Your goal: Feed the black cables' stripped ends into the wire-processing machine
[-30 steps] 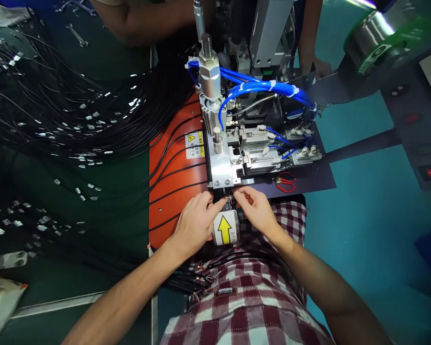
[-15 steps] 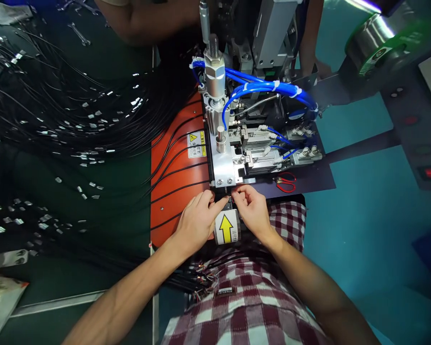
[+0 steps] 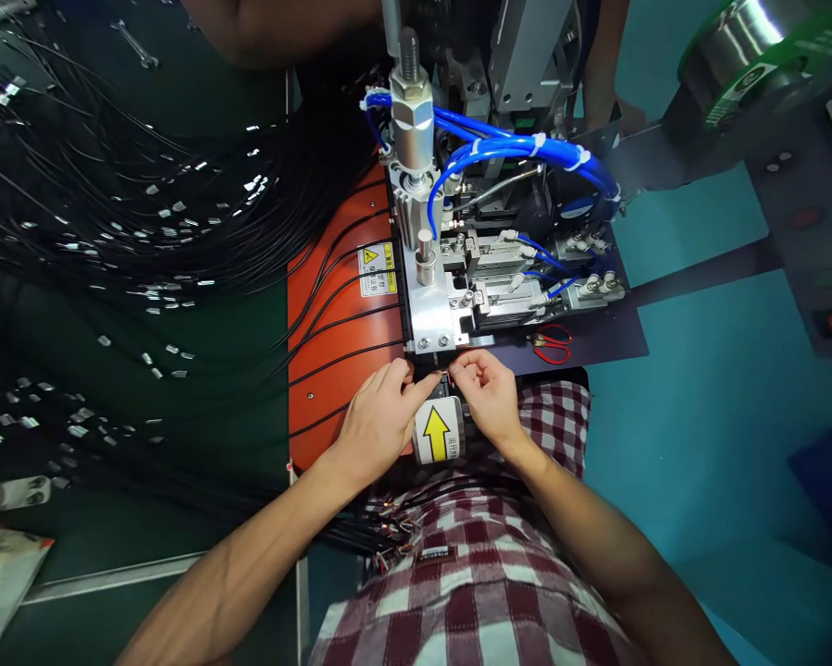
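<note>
L hand (image 3: 379, 418) & R hand (image 3: 489, 396) both pinch thin wire (image 3: 446, 373), its tip between their fingertips, just above arrow label (image 3: 435, 435). Wire looks light, limp, prob. fragile, so grip close to tip.

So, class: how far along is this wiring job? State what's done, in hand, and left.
Seemingly done: tagged wires spread at left. In hand: left hand and right hand pinch a wire at the machine front. Likely left: the copper-tipped bundle at the lap.
</note>
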A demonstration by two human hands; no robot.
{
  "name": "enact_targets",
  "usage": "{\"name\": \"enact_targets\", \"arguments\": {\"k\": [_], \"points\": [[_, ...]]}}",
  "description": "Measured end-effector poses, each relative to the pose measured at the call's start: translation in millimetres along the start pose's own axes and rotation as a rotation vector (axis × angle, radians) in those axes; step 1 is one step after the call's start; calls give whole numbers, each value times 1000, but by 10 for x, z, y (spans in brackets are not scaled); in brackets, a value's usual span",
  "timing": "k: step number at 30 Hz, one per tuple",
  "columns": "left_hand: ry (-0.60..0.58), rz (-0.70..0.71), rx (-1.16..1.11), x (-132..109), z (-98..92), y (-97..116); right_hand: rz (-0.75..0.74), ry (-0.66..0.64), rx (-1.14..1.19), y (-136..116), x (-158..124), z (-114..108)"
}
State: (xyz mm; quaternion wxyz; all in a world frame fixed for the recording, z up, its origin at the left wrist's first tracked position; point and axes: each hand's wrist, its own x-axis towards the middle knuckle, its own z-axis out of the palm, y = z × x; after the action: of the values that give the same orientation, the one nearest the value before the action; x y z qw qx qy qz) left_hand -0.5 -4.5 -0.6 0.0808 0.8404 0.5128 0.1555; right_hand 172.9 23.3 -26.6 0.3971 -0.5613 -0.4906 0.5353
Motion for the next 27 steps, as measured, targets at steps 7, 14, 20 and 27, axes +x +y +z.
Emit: {"name": "enact_targets", "arguments": {"k": [7, 14, 20, 27], "points": [[-19, 2, 16, -3, -7, -4, 344, -74, 297, -81, 85, -20], [-47, -20, -21, -6, -27, 1, 342, -75, 210, -137, 16, -149], [-68, -43, -21, 5, -50, 12, 230, -123, 98, -93, -161, -92], [-62, -31, -1, 4, -61, 22, -35, -46, -332, -190, -147, -136]]}}
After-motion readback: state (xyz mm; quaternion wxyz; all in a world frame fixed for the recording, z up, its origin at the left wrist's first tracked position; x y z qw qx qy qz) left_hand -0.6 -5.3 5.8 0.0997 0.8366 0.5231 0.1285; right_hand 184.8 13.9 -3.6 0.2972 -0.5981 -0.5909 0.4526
